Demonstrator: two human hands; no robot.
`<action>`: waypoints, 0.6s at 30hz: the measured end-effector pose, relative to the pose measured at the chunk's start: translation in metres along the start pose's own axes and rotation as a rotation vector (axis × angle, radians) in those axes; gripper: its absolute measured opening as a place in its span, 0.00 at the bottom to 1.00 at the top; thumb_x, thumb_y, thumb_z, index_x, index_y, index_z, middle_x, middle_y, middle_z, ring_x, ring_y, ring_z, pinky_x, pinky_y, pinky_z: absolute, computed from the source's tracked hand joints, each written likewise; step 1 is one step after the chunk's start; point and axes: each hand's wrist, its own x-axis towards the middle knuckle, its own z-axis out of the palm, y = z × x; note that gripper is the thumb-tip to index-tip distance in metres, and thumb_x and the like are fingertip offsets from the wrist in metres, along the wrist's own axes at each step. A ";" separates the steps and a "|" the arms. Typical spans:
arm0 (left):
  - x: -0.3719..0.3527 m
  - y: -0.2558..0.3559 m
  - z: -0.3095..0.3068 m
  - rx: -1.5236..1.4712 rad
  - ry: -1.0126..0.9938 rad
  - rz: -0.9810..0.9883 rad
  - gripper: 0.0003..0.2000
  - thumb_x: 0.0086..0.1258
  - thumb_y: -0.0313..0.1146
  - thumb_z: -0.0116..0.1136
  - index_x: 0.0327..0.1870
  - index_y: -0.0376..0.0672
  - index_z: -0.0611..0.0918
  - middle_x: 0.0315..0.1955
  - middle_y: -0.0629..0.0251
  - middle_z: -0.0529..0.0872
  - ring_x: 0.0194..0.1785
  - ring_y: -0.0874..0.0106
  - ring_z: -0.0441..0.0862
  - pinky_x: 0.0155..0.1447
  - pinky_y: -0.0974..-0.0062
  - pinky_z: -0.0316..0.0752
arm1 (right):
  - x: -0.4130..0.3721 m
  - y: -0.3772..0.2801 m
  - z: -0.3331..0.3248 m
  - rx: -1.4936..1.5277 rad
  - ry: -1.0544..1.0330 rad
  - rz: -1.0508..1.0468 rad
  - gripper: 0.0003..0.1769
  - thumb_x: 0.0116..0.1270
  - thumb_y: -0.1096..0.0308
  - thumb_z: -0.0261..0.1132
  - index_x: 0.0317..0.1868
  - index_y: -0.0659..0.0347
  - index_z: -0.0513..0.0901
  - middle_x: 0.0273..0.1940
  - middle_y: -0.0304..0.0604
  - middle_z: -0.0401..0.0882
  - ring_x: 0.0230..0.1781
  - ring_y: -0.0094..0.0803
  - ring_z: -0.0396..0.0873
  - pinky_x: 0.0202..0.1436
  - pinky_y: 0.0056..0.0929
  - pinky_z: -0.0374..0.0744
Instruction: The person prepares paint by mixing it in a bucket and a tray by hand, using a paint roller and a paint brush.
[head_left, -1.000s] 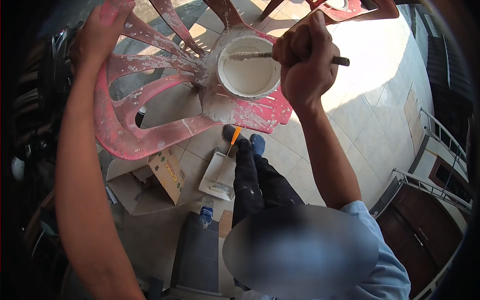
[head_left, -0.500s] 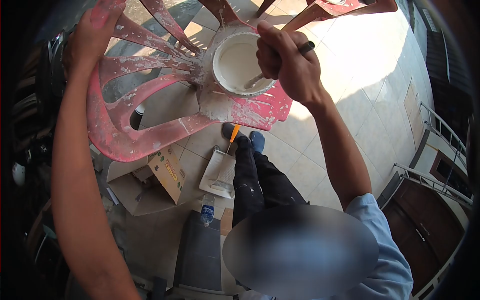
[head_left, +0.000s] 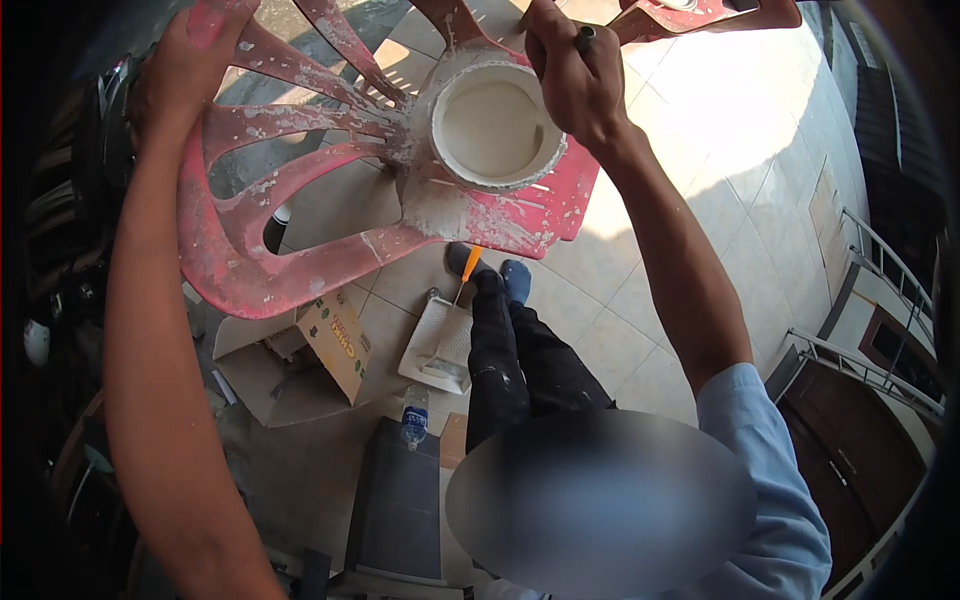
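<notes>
A red plastic chair point(head_left: 262, 275), splattered with white paint, stands before me. On its seat sits a round white bucket point(head_left: 438, 150) holding off-white paint point(head_left: 487, 125). My left hand point(head_left: 185, 75) is closed around the chair's back rim at the upper left. Above the bucket's right edge, my right hand point(head_left: 580, 75) is in a fist around a stirring stick point(head_left: 586, 38) whose dark end pokes out of the grip. Its lower part is mostly hidden behind the hand and rim.
A paint tray point(head_left: 437, 345) with an orange-handled roller point(head_left: 471, 263) lies beside my feet. Left of it are an opened cardboard box point(head_left: 335, 345) and a water bottle point(head_left: 414, 420). Another red chair point(head_left: 720, 20) stands at the top right. Metal railings point(head_left: 870, 370) line the right.
My right hand has moved up and slightly away across the bucket's right side, with the stick turning in the paint. The chair and bucket have shifted slightly in view. My left hand keeps its hold.
</notes>
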 end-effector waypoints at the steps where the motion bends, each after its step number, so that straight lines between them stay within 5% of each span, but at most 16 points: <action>1: 0.001 -0.001 0.001 -0.008 0.004 0.002 0.47 0.52 0.76 0.53 0.64 0.43 0.75 0.55 0.44 0.80 0.59 0.48 0.78 0.62 0.56 0.70 | 0.004 0.003 0.001 -0.028 0.064 -0.099 0.26 0.79 0.60 0.46 0.17 0.54 0.62 0.13 0.33 0.58 0.12 0.20 0.52 0.15 0.25 0.54; 4: 0.004 -0.004 0.004 -0.003 -0.019 0.008 0.48 0.52 0.76 0.53 0.64 0.42 0.74 0.55 0.44 0.80 0.60 0.48 0.78 0.62 0.56 0.70 | -0.002 0.023 0.013 0.475 0.204 -0.124 0.26 0.79 0.60 0.45 0.18 0.56 0.63 0.14 0.32 0.59 0.12 0.20 0.52 0.16 0.26 0.54; 5: 0.004 -0.004 0.001 0.014 -0.046 0.007 0.48 0.52 0.77 0.53 0.64 0.42 0.74 0.55 0.44 0.80 0.60 0.48 0.78 0.63 0.56 0.70 | -0.005 0.017 0.010 0.605 0.147 0.155 0.27 0.79 0.59 0.44 0.18 0.58 0.63 0.14 0.31 0.58 0.12 0.20 0.53 0.16 0.26 0.56; 6: 0.002 0.002 -0.006 0.033 -0.072 0.004 0.49 0.52 0.77 0.52 0.65 0.42 0.74 0.55 0.44 0.80 0.60 0.48 0.77 0.63 0.56 0.70 | -0.004 0.009 0.007 0.399 0.027 0.184 0.27 0.79 0.58 0.43 0.18 0.58 0.63 0.14 0.31 0.58 0.13 0.20 0.53 0.16 0.26 0.56; 9: -0.038 0.045 -0.025 -0.108 0.169 0.167 0.24 0.64 0.42 0.64 0.58 0.39 0.77 0.51 0.49 0.82 0.55 0.55 0.80 0.57 0.65 0.75 | 0.010 0.002 0.000 -0.045 -0.203 0.094 0.29 0.79 0.57 0.44 0.17 0.59 0.63 0.14 0.31 0.57 0.13 0.20 0.53 0.17 0.26 0.54; 12: 0.002 -0.001 0.000 0.055 0.004 -0.004 0.48 0.52 0.77 0.52 0.64 0.42 0.75 0.54 0.44 0.81 0.59 0.48 0.78 0.62 0.57 0.70 | 0.009 0.012 0.006 0.010 0.105 -0.102 0.29 0.79 0.57 0.44 0.16 0.58 0.63 0.14 0.31 0.57 0.14 0.19 0.53 0.18 0.27 0.53; 13: 0.004 -0.002 0.002 0.043 0.013 0.008 0.48 0.52 0.77 0.52 0.63 0.42 0.75 0.54 0.44 0.81 0.59 0.48 0.78 0.62 0.57 0.71 | 0.007 0.014 0.014 0.142 0.264 -0.185 0.29 0.79 0.57 0.45 0.16 0.56 0.63 0.13 0.32 0.56 0.14 0.19 0.53 0.17 0.27 0.53; 16: 0.004 -0.006 0.001 0.028 -0.008 0.024 0.48 0.52 0.77 0.52 0.63 0.41 0.75 0.54 0.44 0.81 0.59 0.47 0.78 0.62 0.57 0.70 | -0.005 0.023 0.005 0.551 -0.002 0.242 0.29 0.79 0.56 0.46 0.16 0.56 0.63 0.13 0.32 0.57 0.14 0.19 0.53 0.17 0.27 0.54; 18: 0.000 0.004 -0.009 0.026 -0.076 0.013 0.49 0.51 0.77 0.53 0.63 0.41 0.75 0.55 0.45 0.81 0.59 0.47 0.77 0.63 0.57 0.70 | 0.003 0.007 0.001 0.176 -0.138 0.193 0.29 0.79 0.56 0.46 0.16 0.55 0.62 0.13 0.32 0.57 0.13 0.19 0.54 0.17 0.28 0.54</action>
